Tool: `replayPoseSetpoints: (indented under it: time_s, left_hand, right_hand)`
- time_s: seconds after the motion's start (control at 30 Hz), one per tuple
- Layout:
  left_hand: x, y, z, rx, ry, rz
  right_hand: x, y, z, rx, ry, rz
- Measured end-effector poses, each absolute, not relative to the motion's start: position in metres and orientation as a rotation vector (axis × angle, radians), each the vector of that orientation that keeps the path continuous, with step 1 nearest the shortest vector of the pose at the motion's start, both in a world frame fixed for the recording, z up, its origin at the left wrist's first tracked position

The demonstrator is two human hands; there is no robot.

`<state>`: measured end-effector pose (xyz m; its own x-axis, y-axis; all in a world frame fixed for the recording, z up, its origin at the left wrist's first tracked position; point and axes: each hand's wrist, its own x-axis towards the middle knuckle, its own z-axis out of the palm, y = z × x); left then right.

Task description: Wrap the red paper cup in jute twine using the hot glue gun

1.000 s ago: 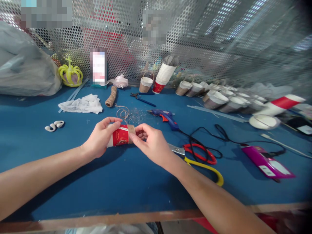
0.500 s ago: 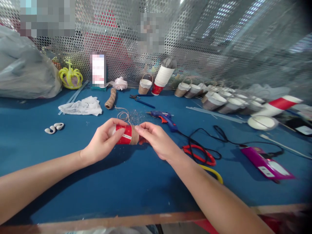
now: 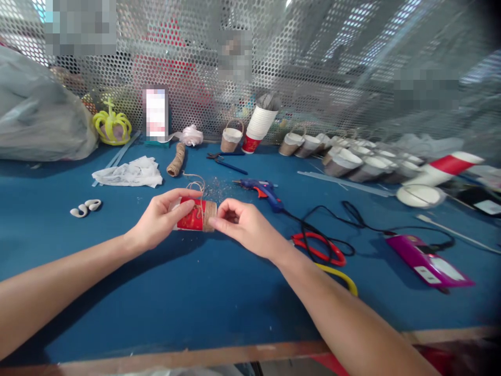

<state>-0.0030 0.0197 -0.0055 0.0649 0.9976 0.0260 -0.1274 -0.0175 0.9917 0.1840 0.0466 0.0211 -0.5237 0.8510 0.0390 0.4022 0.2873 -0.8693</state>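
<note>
1. The left hand clasps the red paper cup near its white end, with the thumb along the near face and the fingers over the far side.
2. The cup lies sideways between the hands, extending from the left grip toward the right hand; whether it touches the blue table is unclear.
3. The right fingers are curled, with the thumb tip at the cup's end wrapped in a twine band; I cannot tell whether they pinch anything.
4. Just beyond the cup, a loose strand loops toward the twine roll.
5. Past the right fingertips lies a blue glue gun; nearer the right forearm are a red handle and a yellow handle.
6. Farther out, the pliers lie in front of a small handled bucket and a leaning cup stack.
7. Well to the left sits a crumpled white cloth.
</note>
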Motion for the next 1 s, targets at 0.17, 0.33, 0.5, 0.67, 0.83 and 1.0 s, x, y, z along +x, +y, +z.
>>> replayPoseSetpoints:
  time_s: [0.17, 0.33, 0.5, 0.67, 0.83, 1.0]
  left_hand:
    - [-0.002, 0.014, -0.005, 1.422, 1.149, 1.199]
    - [0.001, 0.006, -0.002, 1.705, 1.121, 1.092]
    - [0.001, 0.005, -0.004, 1.839, 1.153, 0.993]
    - [0.001, 0.006, -0.007, 1.828, 1.202, 0.982]
    - [0.002, 0.006, -0.006, 1.805, 1.279, 0.979]
    - [0.003, 0.008, -0.002, 1.751, 1.365, 1.089]
  right_hand:
    - [0.184, 0.049, 0.019, -1.085, -1.955, 0.907]
    - [0.182, 0.046, 0.017, -0.935, -1.924, 1.277]
    - [0.181, 0.043, 0.016, -0.833, -1.932, 1.412]
    - [0.184, 0.05, 0.018, -0.9, -1.935, 1.259]
    - [0.215, 0.084, 0.04, -1.224, -1.926, 0.755]
    - [0.25, 0.121, 0.052, -1.981, -2.131, 0.207]
